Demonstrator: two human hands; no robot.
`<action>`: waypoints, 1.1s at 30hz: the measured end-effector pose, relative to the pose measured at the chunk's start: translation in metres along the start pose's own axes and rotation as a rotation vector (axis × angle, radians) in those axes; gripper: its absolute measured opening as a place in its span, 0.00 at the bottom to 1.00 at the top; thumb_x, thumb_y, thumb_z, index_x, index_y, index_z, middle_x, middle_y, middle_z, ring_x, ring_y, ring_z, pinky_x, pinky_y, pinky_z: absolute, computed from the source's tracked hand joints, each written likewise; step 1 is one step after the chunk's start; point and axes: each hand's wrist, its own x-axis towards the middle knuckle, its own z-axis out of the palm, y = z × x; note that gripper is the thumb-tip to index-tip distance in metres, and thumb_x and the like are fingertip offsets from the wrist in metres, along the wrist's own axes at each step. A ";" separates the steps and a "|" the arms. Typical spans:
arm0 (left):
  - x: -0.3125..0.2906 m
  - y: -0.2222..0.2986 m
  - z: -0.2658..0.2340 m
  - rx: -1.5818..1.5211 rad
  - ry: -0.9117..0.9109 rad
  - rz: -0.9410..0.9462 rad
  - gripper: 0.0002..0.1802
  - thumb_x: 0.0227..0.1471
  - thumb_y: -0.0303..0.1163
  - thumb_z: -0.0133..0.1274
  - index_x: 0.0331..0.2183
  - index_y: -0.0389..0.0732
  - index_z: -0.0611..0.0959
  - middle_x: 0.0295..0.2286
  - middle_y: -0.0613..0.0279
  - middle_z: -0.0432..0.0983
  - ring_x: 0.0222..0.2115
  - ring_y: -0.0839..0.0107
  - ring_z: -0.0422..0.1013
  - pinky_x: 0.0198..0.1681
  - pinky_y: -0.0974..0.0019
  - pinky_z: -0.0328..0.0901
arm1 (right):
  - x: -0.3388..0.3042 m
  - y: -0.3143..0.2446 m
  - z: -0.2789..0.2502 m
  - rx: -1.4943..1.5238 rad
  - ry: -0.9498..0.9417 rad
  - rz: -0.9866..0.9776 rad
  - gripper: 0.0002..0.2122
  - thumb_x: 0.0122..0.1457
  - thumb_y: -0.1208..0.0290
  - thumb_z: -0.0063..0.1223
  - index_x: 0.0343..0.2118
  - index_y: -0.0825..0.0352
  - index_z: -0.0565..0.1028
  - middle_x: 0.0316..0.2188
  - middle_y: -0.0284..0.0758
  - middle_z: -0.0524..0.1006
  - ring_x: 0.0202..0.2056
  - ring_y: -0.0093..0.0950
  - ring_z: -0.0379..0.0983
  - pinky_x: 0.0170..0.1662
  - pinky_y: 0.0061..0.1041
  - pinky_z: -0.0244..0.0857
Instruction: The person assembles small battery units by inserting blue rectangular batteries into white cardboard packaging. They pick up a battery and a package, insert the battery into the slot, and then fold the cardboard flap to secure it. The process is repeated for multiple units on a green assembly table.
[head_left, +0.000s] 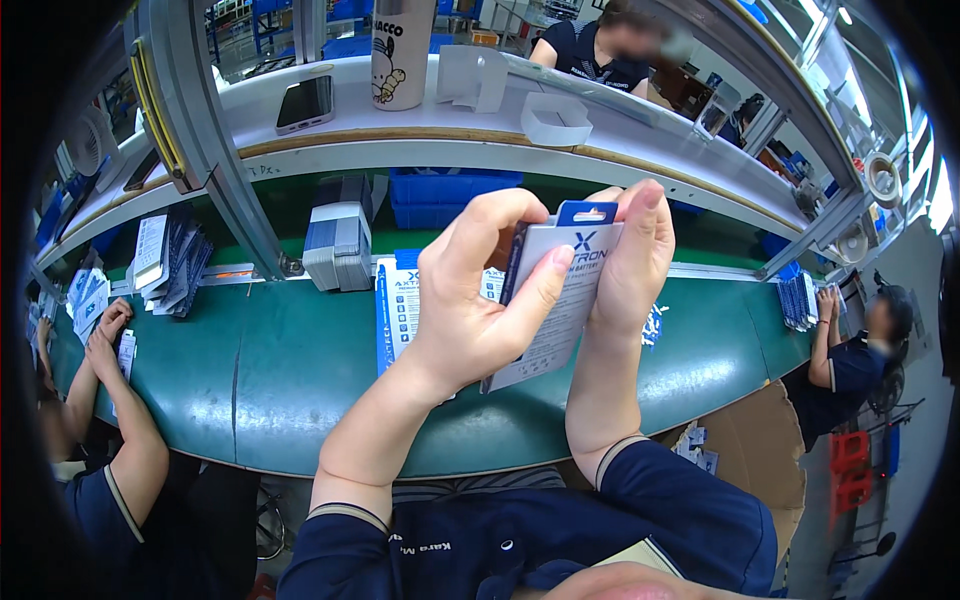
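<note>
Above the middle of the green bench, a slim white and blue retail box (548, 318) is held up and tilted, its blue hang tab at the top. My left hand (478, 290) grips it from the left, the thumb pressed on its printed front face. Along the box's right edge, my right hand (632, 258) is closed on its upper part, fingers near the tab. Part of the box's upper end is covered by both hands. Behind my left wrist, similar white and blue boxes (398, 308) lie on the bench.
A stack of flat cartons (338, 245) stands at the back, beside a blue bin (445, 195). More cartons (172, 262) lie at left. On the shelf above are a phone (305, 105) and a tumbler (401, 60). Co-workers sit at both sides; brown cardboard (755, 440) is at lower right.
</note>
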 end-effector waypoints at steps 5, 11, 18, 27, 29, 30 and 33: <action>-0.004 0.002 -0.001 -0.100 -0.006 0.008 0.14 0.48 0.22 0.54 0.38 0.37 0.70 0.31 0.65 0.67 0.28 0.82 0.63 0.30 0.78 0.61 | -0.005 -0.011 0.008 0.080 -0.115 0.005 0.19 0.66 0.53 0.36 0.23 0.63 0.62 0.23 0.40 0.75 0.21 0.16 0.66 0.26 0.13 0.61; -0.004 -0.002 0.007 -0.207 0.100 0.056 0.12 0.48 0.23 0.56 0.36 0.37 0.73 0.27 0.67 0.70 0.23 0.83 0.64 0.26 0.78 0.60 | -0.009 -0.018 0.008 0.041 -0.128 -0.057 0.20 0.65 0.52 0.38 0.23 0.63 0.63 0.23 0.40 0.75 0.21 0.15 0.66 0.26 0.12 0.61; -0.004 0.002 0.009 -0.268 0.128 -0.090 0.13 0.48 0.24 0.56 0.37 0.36 0.71 0.27 0.66 0.71 0.25 0.84 0.66 0.27 0.78 0.62 | -0.007 -0.018 0.006 0.118 -0.122 0.031 0.13 0.65 0.63 0.44 0.27 0.66 0.67 0.26 0.38 0.75 0.26 0.16 0.69 0.31 0.13 0.64; 0.002 -0.002 0.002 -0.094 0.100 0.012 0.12 0.45 0.24 0.58 0.34 0.35 0.75 0.27 0.64 0.71 0.24 0.81 0.66 0.26 0.77 0.61 | -0.008 -0.017 0.000 0.079 -0.267 0.046 0.06 0.56 0.74 0.50 0.33 0.72 0.73 0.34 0.39 0.76 0.34 0.20 0.71 0.41 0.20 0.65; 0.003 -0.003 0.002 -0.048 0.107 0.055 0.12 0.43 0.24 0.58 0.33 0.36 0.75 0.27 0.63 0.71 0.23 0.80 0.64 0.25 0.77 0.59 | -0.009 -0.018 0.000 0.073 -0.265 0.035 0.06 0.56 0.74 0.50 0.33 0.72 0.73 0.35 0.41 0.76 0.35 0.21 0.71 0.41 0.21 0.66; 0.003 -0.003 0.002 -0.042 0.114 0.063 0.12 0.43 0.24 0.58 0.33 0.36 0.75 0.27 0.62 0.71 0.23 0.79 0.64 0.24 0.77 0.58 | -0.010 -0.020 0.003 0.074 -0.264 0.034 0.06 0.56 0.74 0.50 0.33 0.72 0.73 0.36 0.42 0.77 0.35 0.21 0.71 0.42 0.21 0.66; 0.004 -0.003 0.002 -0.048 0.120 0.095 0.13 0.41 0.24 0.59 0.33 0.36 0.76 0.27 0.62 0.71 0.23 0.78 0.63 0.24 0.76 0.57 | -0.010 -0.021 0.005 0.070 -0.261 0.005 0.07 0.56 0.73 0.50 0.33 0.72 0.73 0.39 0.46 0.76 0.36 0.23 0.72 0.43 0.22 0.66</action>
